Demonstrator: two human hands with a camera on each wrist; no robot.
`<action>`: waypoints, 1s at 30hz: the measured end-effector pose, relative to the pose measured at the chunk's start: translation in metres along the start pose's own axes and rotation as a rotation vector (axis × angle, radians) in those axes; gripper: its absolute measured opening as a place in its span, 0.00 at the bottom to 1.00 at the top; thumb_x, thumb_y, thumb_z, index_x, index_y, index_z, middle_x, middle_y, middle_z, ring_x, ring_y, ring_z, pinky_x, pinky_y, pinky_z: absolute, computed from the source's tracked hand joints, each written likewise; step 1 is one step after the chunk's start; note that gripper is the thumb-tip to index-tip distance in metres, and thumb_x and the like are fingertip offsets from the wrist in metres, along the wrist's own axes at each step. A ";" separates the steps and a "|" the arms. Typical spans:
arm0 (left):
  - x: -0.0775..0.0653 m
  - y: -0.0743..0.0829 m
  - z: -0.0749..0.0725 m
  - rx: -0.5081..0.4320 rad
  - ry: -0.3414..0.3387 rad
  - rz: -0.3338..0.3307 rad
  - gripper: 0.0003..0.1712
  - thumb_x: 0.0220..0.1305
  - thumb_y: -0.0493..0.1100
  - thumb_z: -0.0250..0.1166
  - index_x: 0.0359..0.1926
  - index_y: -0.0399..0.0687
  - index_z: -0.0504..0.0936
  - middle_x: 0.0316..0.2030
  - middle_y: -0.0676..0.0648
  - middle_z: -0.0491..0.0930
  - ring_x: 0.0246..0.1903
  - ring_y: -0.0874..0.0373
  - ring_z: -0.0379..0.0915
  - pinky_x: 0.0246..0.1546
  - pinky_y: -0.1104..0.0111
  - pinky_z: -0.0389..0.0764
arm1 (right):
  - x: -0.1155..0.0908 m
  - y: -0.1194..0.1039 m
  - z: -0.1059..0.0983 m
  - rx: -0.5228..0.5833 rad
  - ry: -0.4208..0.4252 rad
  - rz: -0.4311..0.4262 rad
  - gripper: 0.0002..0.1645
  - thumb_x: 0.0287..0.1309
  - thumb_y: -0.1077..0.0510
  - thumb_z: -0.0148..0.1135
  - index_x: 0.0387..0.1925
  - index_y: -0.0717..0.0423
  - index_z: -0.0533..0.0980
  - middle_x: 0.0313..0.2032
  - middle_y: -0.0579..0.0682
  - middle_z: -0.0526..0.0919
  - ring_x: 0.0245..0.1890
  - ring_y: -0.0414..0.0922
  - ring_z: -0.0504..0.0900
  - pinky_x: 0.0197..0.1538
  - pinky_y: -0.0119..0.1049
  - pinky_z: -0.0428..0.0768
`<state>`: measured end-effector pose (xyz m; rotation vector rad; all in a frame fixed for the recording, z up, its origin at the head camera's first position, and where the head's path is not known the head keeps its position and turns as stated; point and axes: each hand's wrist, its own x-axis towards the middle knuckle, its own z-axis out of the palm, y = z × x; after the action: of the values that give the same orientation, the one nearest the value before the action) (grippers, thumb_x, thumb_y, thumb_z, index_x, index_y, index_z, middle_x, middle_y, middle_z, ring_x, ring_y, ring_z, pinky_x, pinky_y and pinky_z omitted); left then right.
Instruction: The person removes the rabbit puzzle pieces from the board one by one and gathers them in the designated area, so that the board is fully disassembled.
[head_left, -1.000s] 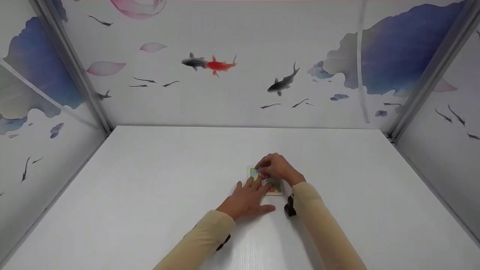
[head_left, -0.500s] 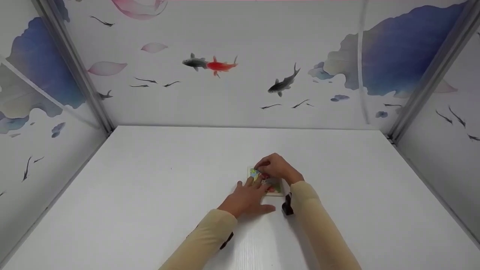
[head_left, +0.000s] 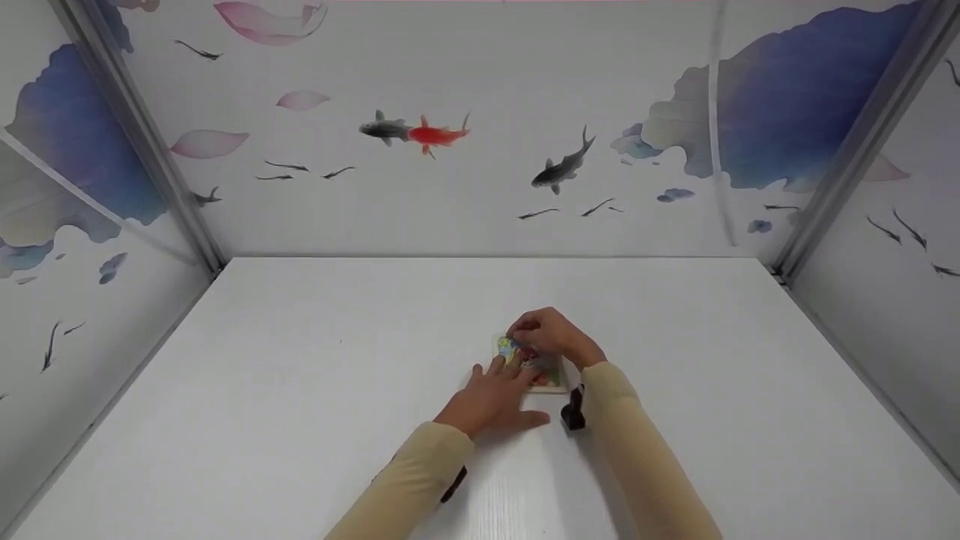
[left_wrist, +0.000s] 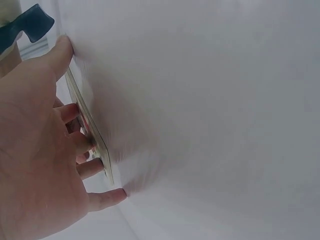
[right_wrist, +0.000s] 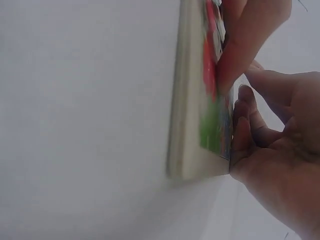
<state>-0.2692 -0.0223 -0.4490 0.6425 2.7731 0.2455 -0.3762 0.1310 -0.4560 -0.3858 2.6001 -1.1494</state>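
Note:
A small picture puzzle board [head_left: 553, 381] with a pale raised frame and a colourful print lies flat on the white table. My left hand [head_left: 487, 401] rests across its lower left, fingers spread and straight, thumb out on the table. From the left wrist view, fingertips of that hand [left_wrist: 40, 150] press on the face of the board [left_wrist: 103, 152]. At the board's upper edge, the fingers of my right hand [head_left: 551, 334] are bent with tips close together. In the right wrist view this hand [right_wrist: 275, 170] lies against the board's printed face [right_wrist: 212, 122]; I cannot tell whether it pinches a piece.
The white table [head_left: 300, 375] reaches to a back wall [head_left: 450, 210] printed with fish, petals and blue leaves. Side walls with metal corner posts [head_left: 142, 135] enclose it left and right. Dark wrist-worn devices [head_left: 573, 412] hang under the sleeves.
Both forearms have drawn slightly inward. Hands and board stay in nearly the same place, and the right fingertips keep working at the upper edge of the board. The head view shifts a little.

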 end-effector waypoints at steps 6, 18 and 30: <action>0.002 -0.001 0.000 0.015 -0.025 -0.007 0.46 0.67 0.72 0.55 0.78 0.60 0.55 0.80 0.46 0.47 0.80 0.46 0.43 0.76 0.44 0.52 | -0.003 0.000 -0.001 0.032 0.020 -0.043 0.12 0.69 0.59 0.60 0.47 0.56 0.85 0.50 0.55 0.86 0.48 0.47 0.81 0.58 0.45 0.78; 0.000 0.001 -0.002 0.006 -0.001 -0.001 0.47 0.66 0.71 0.58 0.78 0.59 0.56 0.80 0.48 0.51 0.79 0.46 0.45 0.76 0.44 0.53 | -0.007 0.000 -0.005 0.130 0.035 -0.006 0.11 0.67 0.59 0.63 0.48 0.55 0.85 0.48 0.53 0.86 0.45 0.45 0.80 0.62 0.46 0.77; -0.002 0.002 -0.001 -0.043 0.006 -0.037 0.45 0.64 0.71 0.59 0.77 0.63 0.59 0.80 0.50 0.51 0.80 0.46 0.44 0.77 0.45 0.52 | -0.012 0.002 -0.042 0.102 0.095 0.043 0.15 0.69 0.53 0.62 0.51 0.54 0.83 0.53 0.55 0.84 0.50 0.49 0.79 0.61 0.46 0.77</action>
<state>-0.2669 -0.0219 -0.4467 0.5805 2.7747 0.2993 -0.3796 0.1645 -0.4286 -0.2582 2.6023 -1.3093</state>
